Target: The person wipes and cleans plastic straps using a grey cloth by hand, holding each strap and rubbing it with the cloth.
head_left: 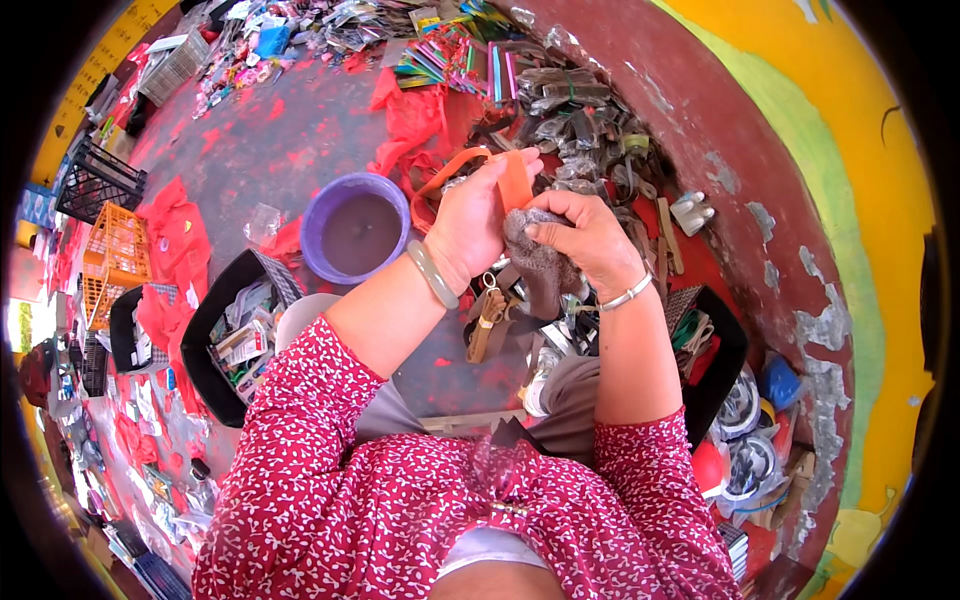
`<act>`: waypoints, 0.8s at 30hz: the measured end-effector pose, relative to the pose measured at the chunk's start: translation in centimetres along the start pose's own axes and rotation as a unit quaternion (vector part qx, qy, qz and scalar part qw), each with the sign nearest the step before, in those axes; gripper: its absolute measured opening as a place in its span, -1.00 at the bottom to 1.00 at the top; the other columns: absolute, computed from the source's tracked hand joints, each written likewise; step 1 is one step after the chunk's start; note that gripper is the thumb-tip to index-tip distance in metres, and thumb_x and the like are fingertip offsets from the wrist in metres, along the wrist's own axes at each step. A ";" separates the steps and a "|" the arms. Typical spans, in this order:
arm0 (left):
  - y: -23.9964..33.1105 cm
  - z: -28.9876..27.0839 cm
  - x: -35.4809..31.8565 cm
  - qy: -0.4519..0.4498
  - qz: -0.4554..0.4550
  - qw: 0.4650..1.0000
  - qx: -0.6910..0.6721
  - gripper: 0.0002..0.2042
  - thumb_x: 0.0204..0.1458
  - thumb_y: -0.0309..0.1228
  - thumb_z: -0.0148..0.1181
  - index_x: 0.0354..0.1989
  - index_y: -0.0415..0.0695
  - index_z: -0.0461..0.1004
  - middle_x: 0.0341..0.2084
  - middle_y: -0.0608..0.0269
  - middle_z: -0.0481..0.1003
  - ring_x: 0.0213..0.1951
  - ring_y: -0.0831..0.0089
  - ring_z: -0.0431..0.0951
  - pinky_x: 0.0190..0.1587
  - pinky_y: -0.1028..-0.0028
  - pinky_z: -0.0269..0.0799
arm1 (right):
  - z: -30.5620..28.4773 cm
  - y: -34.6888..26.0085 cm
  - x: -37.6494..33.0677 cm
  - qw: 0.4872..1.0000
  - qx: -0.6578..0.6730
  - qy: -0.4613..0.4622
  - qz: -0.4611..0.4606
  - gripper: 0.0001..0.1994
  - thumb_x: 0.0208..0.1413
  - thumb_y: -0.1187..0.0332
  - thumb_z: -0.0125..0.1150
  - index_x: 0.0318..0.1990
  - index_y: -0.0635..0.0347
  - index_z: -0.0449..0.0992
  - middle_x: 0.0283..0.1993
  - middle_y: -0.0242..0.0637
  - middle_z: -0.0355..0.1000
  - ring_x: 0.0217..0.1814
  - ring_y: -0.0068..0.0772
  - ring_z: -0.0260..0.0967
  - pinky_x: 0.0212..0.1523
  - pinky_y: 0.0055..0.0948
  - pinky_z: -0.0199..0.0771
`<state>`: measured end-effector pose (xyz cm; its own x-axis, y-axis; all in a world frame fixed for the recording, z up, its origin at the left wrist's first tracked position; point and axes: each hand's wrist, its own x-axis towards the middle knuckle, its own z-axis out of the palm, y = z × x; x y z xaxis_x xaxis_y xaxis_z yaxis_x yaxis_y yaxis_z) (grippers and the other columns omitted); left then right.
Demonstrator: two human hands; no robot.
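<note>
An orange strap [514,182] lies across the fingers of my left hand [468,222], and its looped length hangs down beyond the wrist. My right hand [598,240] grips a crumpled grey-brown cloth [538,262] between thumb and fingers, pressed to the strap's lower end. The cloth's far side and part of the strap are hidden by my hands. Below them, a folded brown strap [487,325] with a metal ring sits among other dark straps. Left of my left hand stands a purple basin [312,232] of murky water.
A heap of bagged items and straps [570,100] runs along the peeling wall [700,110]. Black bins with contents flank me, one at left [203,365] and one at right [735,345]. An orange crate [120,245] and a black crate [100,185] stand far left.
</note>
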<state>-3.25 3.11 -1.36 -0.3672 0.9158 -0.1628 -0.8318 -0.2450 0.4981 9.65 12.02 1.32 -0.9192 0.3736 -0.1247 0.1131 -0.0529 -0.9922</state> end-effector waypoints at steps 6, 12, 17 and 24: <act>2.1 -0.9 1.5 0.108 -0.005 0.980 -0.164 -0.53 0.20 -0.15 -0.23 0.06 -0.36 0.11 0.08 -0.21 0.22 0.13 0.03 0.26 0.18 0.16 0.20 | 0.8 -0.5 -1.0 0.966 -0.194 -0.137 -0.105 -0.86 -0.15 0.56 0.14 -0.35 0.32 0.46 -0.41 -0.32 0.40 -0.33 -0.55 0.33 -0.26 -0.53 0.33; 3.3 -0.6 0.6 -0.035 0.036 0.990 -0.132 -0.60 0.15 -0.33 -0.07 0.09 -0.29 0.11 0.08 -0.18 0.23 0.14 0.05 0.26 0.18 0.19 0.22 | 0.4 0.4 -0.7 0.981 -0.151 -0.098 -0.073 -0.82 -0.11 0.54 0.15 -0.28 0.32 0.45 -0.34 -0.39 0.41 -0.28 -0.58 0.32 -0.20 -0.57 0.31; 3.2 0.8 -0.8 -0.038 0.038 0.991 -0.120 -0.60 0.20 -0.22 -0.18 0.12 -0.19 0.12 0.12 -0.14 0.21 0.17 0.07 0.24 0.22 0.20 0.15 | 0.1 -0.1 0.0 0.993 0.064 0.071 -0.066 -0.84 0.02 0.54 0.13 -0.20 0.28 0.45 -0.29 -0.48 0.41 -0.24 -0.69 0.30 -0.17 -0.65 0.31; 2.7 0.1 -0.5 0.020 0.024 0.993 -0.113 -0.57 0.20 -0.14 -0.22 0.10 -0.21 0.10 0.06 -0.14 0.28 0.11 0.10 0.30 0.10 0.08 0.25 | 1.7 1.4 1.4 0.955 0.094 0.235 -0.157 -0.81 0.04 0.49 0.16 -0.18 0.32 0.46 -0.27 -0.41 0.43 -0.26 -0.68 0.32 -0.21 -0.66 0.34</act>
<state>-5.32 2.02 0.16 -0.4218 0.8888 -0.1794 -0.8830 -0.3577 0.3038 7.90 10.90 -0.28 -0.6203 0.7707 0.1454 -0.2502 -0.0187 -0.9680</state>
